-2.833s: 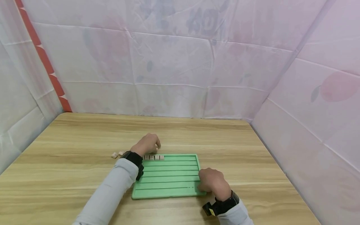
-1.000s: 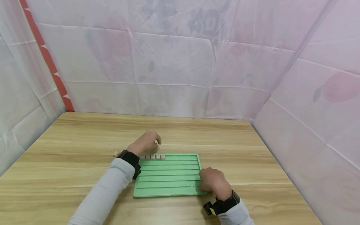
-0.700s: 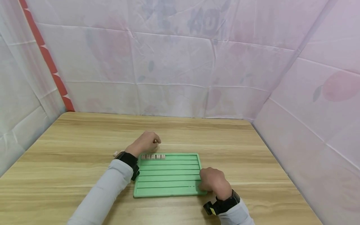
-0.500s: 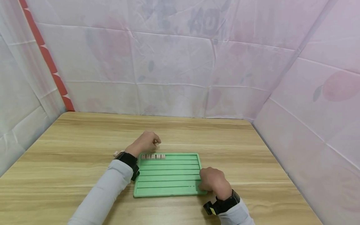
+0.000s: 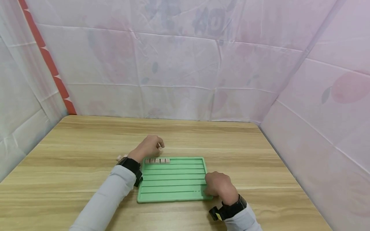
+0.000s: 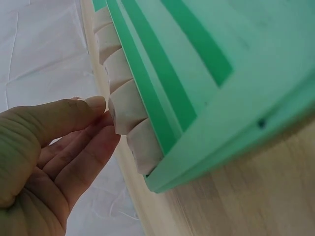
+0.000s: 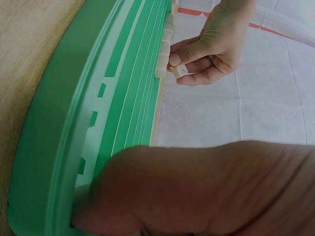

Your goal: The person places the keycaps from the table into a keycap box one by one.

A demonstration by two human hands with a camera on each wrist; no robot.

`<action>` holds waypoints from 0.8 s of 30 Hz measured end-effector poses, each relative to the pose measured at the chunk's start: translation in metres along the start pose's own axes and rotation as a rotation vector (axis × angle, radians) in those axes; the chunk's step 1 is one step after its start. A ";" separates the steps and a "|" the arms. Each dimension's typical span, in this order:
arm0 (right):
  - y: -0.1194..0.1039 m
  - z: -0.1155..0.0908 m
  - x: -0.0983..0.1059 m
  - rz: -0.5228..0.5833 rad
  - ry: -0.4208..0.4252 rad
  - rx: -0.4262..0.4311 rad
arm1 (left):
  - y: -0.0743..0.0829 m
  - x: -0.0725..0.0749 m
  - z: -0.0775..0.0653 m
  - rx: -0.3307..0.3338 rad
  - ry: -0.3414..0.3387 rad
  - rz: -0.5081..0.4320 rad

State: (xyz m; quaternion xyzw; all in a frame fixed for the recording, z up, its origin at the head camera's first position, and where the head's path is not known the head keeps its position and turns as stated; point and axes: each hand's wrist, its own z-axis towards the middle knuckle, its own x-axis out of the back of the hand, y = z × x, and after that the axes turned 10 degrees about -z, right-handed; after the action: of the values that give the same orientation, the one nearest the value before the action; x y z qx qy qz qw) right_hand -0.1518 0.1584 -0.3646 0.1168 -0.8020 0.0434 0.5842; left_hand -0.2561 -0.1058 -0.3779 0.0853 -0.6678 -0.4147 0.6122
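My left hand (image 5: 147, 148) hovers just beyond the far edge of a green ridged tray (image 5: 173, 182). Between thumb and fingers it pinches a small pale letter tile (image 7: 181, 71), whose marked face shows in the right wrist view. Several similar tiles (image 5: 157, 160) stand side by side in the tray's farthest groove, from the left end. In the left wrist view, the fingertips come close to that row (image 6: 127, 105). At the tray's near right corner, my right hand (image 5: 218, 186) grips the edge, its thumb (image 7: 128, 191) over the rim; its other fingers are mostly hidden.
Loose tiles (image 5: 119, 158) lie on the wooden table (image 5: 72, 176) left of the tray, partly behind the left wrist's black band (image 5: 130, 164). Pale printed sheets (image 5: 179, 64) rise behind the table and at both sides.
My left hand has shifted slightly left, and the pinched tile shows more at its fingertips. More of the tile row's left end is uncovered. The right hand stays on the tray's edge.
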 end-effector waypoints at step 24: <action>0.000 -0.001 0.000 -0.001 0.006 0.006 | -0.007 -0.004 -0.012 0.097 0.072 -0.257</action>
State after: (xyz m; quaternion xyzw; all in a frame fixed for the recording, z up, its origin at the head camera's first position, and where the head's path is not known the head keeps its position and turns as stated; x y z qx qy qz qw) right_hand -0.1509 0.1590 -0.3643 0.1187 -0.7999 0.0462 0.5864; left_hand -0.2476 -0.1129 -0.3868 0.2143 -0.6481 -0.4537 0.5729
